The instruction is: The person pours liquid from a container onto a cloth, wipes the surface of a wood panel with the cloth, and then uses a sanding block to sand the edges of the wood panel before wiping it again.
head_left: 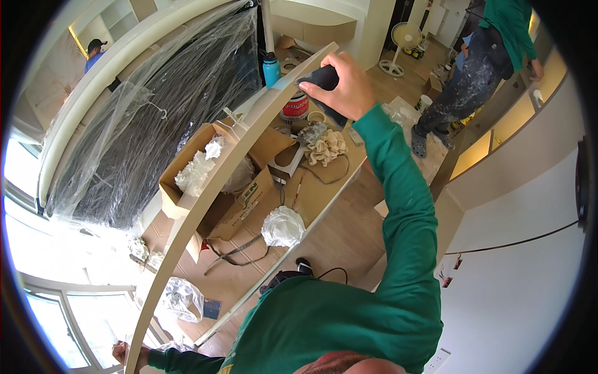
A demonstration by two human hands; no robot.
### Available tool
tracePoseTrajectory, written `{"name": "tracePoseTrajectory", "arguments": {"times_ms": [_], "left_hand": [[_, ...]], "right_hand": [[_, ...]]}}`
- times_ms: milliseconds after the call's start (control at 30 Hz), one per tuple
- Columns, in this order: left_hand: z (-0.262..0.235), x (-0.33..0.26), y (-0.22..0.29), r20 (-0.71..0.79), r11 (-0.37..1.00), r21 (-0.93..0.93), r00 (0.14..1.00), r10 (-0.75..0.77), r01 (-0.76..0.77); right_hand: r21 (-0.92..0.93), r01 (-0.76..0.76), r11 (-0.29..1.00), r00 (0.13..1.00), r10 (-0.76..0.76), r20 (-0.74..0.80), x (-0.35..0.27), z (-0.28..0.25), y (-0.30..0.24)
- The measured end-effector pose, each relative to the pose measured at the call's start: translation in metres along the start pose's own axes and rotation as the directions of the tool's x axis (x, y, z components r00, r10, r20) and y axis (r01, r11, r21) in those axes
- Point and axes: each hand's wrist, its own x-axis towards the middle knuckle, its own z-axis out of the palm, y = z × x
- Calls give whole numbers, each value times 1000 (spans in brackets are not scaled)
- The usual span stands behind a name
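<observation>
Cream-coloured board [205, 187]: a long, thin strip running from the lower left of the frame to the upper centre, appearing curved in this view. Its long axis runs diagonally, the lower end pointing at the bottom-left corner and the upper end at the top centre.

Right hand [346, 84], upper centre: the grip is clamped on a black block [319, 78], which is pressed against the upper end of the board. The green sleeve [398, 206] reaches up from the lower centre.

Left hand [121, 354], bottom left: the grip is closed around the lower end of the board.

Open room: to the right of the board, wood floor [339, 234] lies bare beside the sleeve. To the left of the board, a dark panel under clear plastic sheet [168, 106] stands near its edge along the upper half.

Desk [317, 193], beneath the middle of the board: it carries an open cardboard box [187, 168], crumpled white rags [283, 225], a beige cloth [325, 148], a paint can [295, 107] and a blue bottle [271, 68]. The board crosses above the box; contact cannot be determined.

Upper right: a second person [479, 68] in green top and paint-spattered trousers stands well apart from the board. A white fan [403, 38] stands on the floor near the top centre.
</observation>
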Motion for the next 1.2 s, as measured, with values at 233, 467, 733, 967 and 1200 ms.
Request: {"name": "tracePoseTrajectory", "arguments": {"times_ms": [233,467,733,967,1200], "left_hand": [[9,1,23,-47,997,-57,997,-59,56],[26,-18,45,15,966,-249,998,-62,64],[30,-13,54,-51,955,-268,988,-144,125],[14,-10,41,-34,967,-216,989,-143,133],[11,-8,38,-14,965,-216,987,-158,151]], "right_hand": [[21,46,999,999,-46,-14,-6,2,-14],[29,100,995,995,-100,-20,-9,5,-25],[-4,-104,995,995,104,-5,8,2,16],[28,-23,999,1000,23,7,-2,7,-10],[-4,-7,1000,1000,7,-19,2,6,-5]]}}
